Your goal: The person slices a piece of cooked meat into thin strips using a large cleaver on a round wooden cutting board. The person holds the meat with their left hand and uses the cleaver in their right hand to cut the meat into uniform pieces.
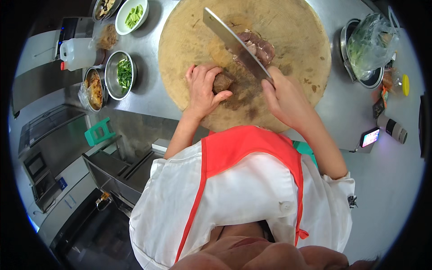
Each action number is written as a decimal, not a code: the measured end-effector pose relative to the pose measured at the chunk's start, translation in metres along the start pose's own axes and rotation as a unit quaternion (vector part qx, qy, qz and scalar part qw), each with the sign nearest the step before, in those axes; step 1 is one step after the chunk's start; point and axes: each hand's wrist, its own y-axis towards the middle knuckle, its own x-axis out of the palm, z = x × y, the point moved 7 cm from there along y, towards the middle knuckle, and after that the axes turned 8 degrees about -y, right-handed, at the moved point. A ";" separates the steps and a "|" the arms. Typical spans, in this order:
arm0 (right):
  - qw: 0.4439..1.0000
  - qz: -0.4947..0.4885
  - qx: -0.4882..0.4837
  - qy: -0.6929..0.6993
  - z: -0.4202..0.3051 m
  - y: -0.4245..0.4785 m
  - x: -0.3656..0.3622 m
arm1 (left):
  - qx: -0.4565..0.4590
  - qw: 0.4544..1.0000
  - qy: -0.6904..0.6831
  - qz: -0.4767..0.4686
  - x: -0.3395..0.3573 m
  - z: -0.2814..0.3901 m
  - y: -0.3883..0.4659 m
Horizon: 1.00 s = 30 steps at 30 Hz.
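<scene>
My right hand [283,94] grips the handle of a cleaver [233,42], its broad blade slanting up to the left over a round wooden chopping block [300,44]. Beneath and beyond the blade lies a pile of sliced dark meat [260,47], partly covered by the steel. On the near left of the block my left hand [204,87] rests over a brown chunk of meat [222,82], with fingers on its far and left sides and the thumb at its near side. The fingers hide part of the chunk. Blade and chunk are apart.
The block stands on a steel table [148,101]. Leftward are a steel bowl of chopped greens [109,79], a white bowl of cut green vegetable [143,25], and a plastic jug [81,54]. Rightward sit a pan [344,44] bearing a bag of greens [371,47], and a lit device [369,137].
</scene>
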 end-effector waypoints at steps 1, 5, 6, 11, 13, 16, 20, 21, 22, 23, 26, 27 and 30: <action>1.000 0.006 0.006 0.005 0.002 -0.007 -0.001 | 0.005 1.000 0.006 -0.021 -0.001 0.001 0.002; 0.999 0.013 0.029 -0.021 0.008 -0.024 0.002 | -0.014 0.999 0.033 -0.016 0.002 -0.001 -0.001; 0.999 0.009 0.034 -0.040 0.010 -0.027 0.006 | -0.027 0.999 0.034 0.003 0.004 -0.001 -0.003; 0.997 0.012 0.001 -0.081 0.006 -0.038 0.009 | -0.074 0.991 0.008 0.109 0.010 -0.003 -0.013; 0.996 0.009 -0.007 -0.091 0.004 -0.041 0.007 | -0.084 0.988 -0.005 0.128 0.009 0.002 -0.010; 0.994 -0.008 -0.010 -0.109 0.001 -0.048 0.004 | -0.077 0.987 -0.055 0.130 0.008 -0.007 -0.006; 0.985 -0.019 -0.065 -0.160 -0.005 -0.054 0.006 | -0.097 0.984 -0.077 0.129 0.011 -0.016 -0.009; 0.980 -0.015 -0.086 -0.177 -0.007 -0.056 0.008 | -0.107 0.983 -0.071 0.132 0.014 -0.018 -0.011; 0.978 -0.019 -0.090 -0.189 -0.007 -0.057 0.009 | -0.095 0.978 -0.087 0.163 0.012 -0.018 -0.011; 0.975 -0.022 -0.094 -0.200 -0.007 -0.057 0.010 | -0.105 0.976 -0.080 0.171 0.013 -0.019 -0.011; 0.970 -0.030 -0.114 -0.211 -0.007 -0.057 0.008 | -0.123 0.973 -0.058 0.188 0.011 -0.010 -0.008; 0.969 -0.033 -0.121 -0.212 -0.007 -0.057 0.007 | -0.124 0.971 -0.061 0.193 0.012 -0.011 -0.009; 0.963 -0.049 -0.118 -0.239 -0.005 -0.058 0.007 | -0.131 0.968 -0.070 0.203 0.016 -0.015 -0.013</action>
